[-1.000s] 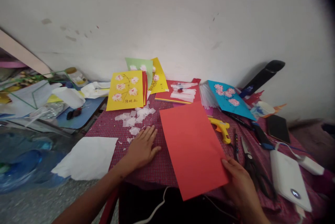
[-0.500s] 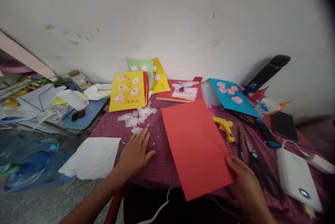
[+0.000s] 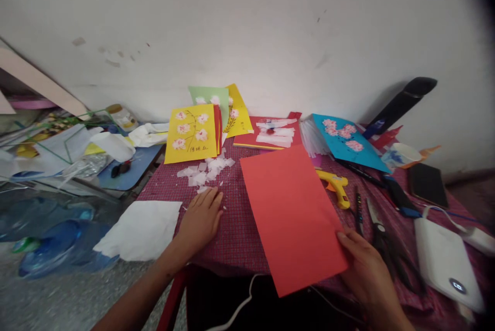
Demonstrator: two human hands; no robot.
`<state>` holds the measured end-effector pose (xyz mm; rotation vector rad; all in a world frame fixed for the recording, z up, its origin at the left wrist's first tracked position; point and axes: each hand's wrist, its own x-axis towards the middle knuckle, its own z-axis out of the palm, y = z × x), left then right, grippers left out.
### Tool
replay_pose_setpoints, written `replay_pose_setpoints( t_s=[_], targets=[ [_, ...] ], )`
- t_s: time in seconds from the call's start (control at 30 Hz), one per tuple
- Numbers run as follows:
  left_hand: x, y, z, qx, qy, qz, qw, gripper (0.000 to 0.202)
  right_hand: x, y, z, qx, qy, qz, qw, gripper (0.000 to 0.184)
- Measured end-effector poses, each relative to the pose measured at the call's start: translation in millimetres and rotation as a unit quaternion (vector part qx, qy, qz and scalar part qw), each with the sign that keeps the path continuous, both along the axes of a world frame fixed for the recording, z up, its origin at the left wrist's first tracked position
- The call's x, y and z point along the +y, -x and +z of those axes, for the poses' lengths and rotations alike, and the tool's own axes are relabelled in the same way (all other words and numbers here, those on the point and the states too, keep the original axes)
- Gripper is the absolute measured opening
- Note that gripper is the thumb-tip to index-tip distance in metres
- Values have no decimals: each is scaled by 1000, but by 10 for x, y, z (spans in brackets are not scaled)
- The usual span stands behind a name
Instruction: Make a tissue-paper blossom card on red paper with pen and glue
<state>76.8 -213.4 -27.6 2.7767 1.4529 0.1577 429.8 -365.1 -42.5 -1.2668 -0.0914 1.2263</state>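
Note:
My right hand grips the lower right edge of a sheet of red card, thumb on top and the other fingers hidden beneath. The card is held at a tilt above the front of the table. My left hand lies palm down on the checked tablecloth, fingers stretched forward, holding nothing. Just past its fingertips is a loose pile of white paper scraps. A crumpled white sheet hangs over the table's left edge beside my left forearm.
Yellow flower cards lean at the back left, a blue one at the back right. A yellow glue gun, black-handled scissors and a white power bank lie right. Large water bottles stand on the floor left.
My left hand has drawn its thumb in toward its fingers and shifted slightly on the cloth. The red card stays in my right hand, and the view has turned a little.

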Motion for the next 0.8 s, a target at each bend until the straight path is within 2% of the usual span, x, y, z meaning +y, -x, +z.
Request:
replay_pose_setpoints(
  t_s=[0.13, 0.23, 0.3, 0.4, 0.47, 0.53, 0.6, 0.63, 0.73, 0.8],
  targets=[
    [8, -143, 85, -3, 35, -15, 999, 29, 6, 13, 1, -10, -1, 11, 1000, 35],
    [56, -219, 98, 18, 42, -22, 999, 29, -4, 39, -3, -11, -18, 12, 1000, 33],
    [127, -188, 102, 38, 30, -16, 999, 29, -7, 61, -1, -10, -35, 8, 999, 33],
    [271, -79, 89, 58, -1, 23, 998, 27, 16, 113, 21, -2, -69, 11, 998, 31],
    [330, -33, 65, 5, -16, 24, 1000, 30, 51, 177, 52, 3, -84, 4, 996, 30],
    [313, -40, 46, -94, 7, 6, 995, 38, 89, 274, 91, 7, -102, -2, 995, 30],
    [224, -97, 46, -217, 76, 26, 973, 40, 112, 392, 121, 4, -120, 12, 993, 31],
    [166, -138, 54, -278, 123, 56, 951, 41, 113, 448, 128, -2, -127, 26, 992, 32],
    [10, -265, 84, -421, 255, 152, 857, 50, 64, 551, 110, -39, -122, 86, 988, 36],
    [-34, -326, 83, -456, 305, 169, 819, 52, 5, 543, 69, -82, -105, 124, 983, 39]
  ],
)
